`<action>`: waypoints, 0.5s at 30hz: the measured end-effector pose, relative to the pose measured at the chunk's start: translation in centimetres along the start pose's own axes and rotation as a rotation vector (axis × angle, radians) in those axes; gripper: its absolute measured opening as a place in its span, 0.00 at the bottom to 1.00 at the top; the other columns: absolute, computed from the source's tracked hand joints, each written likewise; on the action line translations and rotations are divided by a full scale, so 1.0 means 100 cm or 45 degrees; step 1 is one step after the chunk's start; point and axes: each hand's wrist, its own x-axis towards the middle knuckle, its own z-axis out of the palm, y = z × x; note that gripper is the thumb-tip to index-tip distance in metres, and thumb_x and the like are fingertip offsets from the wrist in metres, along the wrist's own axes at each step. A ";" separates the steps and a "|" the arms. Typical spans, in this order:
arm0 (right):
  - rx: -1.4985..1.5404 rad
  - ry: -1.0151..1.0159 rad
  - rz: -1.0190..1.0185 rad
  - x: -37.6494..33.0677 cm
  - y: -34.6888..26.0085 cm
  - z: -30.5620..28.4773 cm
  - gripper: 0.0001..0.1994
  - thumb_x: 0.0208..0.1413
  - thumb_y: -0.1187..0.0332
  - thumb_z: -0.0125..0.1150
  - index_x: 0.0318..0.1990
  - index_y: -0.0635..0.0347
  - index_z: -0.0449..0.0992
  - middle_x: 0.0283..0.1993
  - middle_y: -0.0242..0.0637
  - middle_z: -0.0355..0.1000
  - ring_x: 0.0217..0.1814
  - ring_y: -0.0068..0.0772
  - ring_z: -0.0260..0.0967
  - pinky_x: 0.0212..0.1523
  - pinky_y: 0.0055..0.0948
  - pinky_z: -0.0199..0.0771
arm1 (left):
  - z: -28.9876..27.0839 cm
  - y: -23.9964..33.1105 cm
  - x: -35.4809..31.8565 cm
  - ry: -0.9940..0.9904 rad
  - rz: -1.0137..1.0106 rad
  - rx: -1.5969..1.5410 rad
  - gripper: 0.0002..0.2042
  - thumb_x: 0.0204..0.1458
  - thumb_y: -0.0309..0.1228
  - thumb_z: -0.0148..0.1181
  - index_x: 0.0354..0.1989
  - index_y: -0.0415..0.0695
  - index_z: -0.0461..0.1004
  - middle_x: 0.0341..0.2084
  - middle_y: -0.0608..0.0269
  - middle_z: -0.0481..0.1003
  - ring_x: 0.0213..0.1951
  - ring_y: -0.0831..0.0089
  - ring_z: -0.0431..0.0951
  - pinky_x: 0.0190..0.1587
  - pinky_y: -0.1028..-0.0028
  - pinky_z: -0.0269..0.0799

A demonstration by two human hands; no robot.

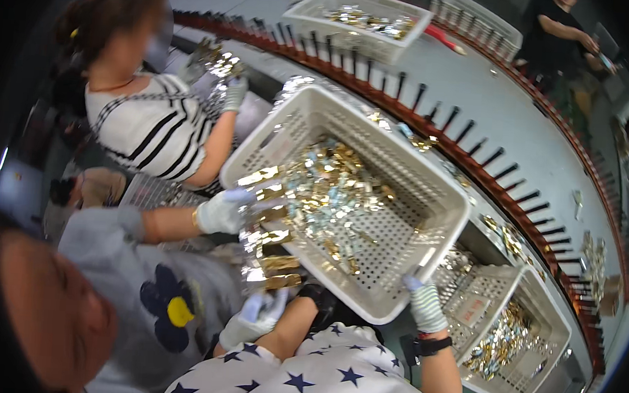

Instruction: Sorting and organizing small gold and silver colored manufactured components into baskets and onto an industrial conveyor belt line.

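Close in front of me tilts a white perforated plastic basket, partly filled with small gold and silver metal pieces. My right hand, in a striped knit glove with a black band at the wrist, grips its near right rim. My left forearm reaches up to the basket's near left side; the hand itself is hidden there. Shiny gold metal strips hang at the basket's left edge. Next to them is a co-worker's gloved hand. A second gloved hand, seemingly the same co-worker's, is by their lower end.
A co-worker in a grey shirt stands close on my left; another in stripes works beyond. A curved rail of dark upright pegs crosses ahead. More baskets stand at the right and on the far surface.
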 end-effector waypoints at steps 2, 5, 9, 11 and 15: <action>0.066 -0.029 -0.016 -0.002 -0.009 0.010 0.24 0.54 0.65 0.64 0.56 0.65 0.69 0.45 0.35 0.73 0.44 0.27 0.70 0.45 0.31 0.74 | -0.025 0.036 -0.075 0.105 -0.372 -0.448 0.17 0.58 0.25 0.53 0.55 0.38 0.71 0.33 0.64 0.74 0.32 0.75 0.71 0.38 0.78 0.71; -0.061 -0.014 0.034 0.003 -0.008 0.018 0.20 0.53 0.62 0.63 0.51 0.65 0.73 0.40 0.33 0.74 0.41 0.26 0.70 0.42 0.30 0.72 | 0.031 -0.050 -0.084 0.266 -1.009 -1.075 0.19 0.56 0.21 0.51 0.58 0.36 0.71 0.33 0.67 0.73 0.31 0.77 0.69 0.38 0.79 0.70; -0.152 0.006 0.104 0.002 -0.018 0.022 0.14 0.54 0.63 0.60 0.44 0.63 0.75 0.38 0.32 0.73 0.38 0.25 0.70 0.39 0.28 0.72 | 0.052 -0.078 -0.094 0.454 -1.478 -1.364 0.24 0.49 0.24 0.54 0.59 0.39 0.71 0.27 0.72 0.68 0.30 0.78 0.67 0.35 0.80 0.69; -0.152 -0.031 0.126 0.005 -0.018 0.021 0.14 0.54 0.63 0.60 0.44 0.64 0.75 0.38 0.32 0.73 0.38 0.25 0.70 0.39 0.29 0.73 | 0.059 -0.071 -0.083 0.394 -1.472 -1.230 0.25 0.50 0.24 0.52 0.61 0.41 0.70 0.27 0.71 0.65 0.31 0.78 0.67 0.37 0.80 0.69; -0.010 0.012 0.092 0.012 0.006 0.010 0.15 0.54 0.65 0.61 0.46 0.64 0.74 0.40 0.35 0.73 0.40 0.30 0.72 0.43 0.32 0.76 | 0.073 -0.067 -0.068 0.204 -1.344 -0.904 0.25 0.54 0.23 0.50 0.63 0.41 0.67 0.27 0.70 0.63 0.33 0.77 0.66 0.47 0.77 0.67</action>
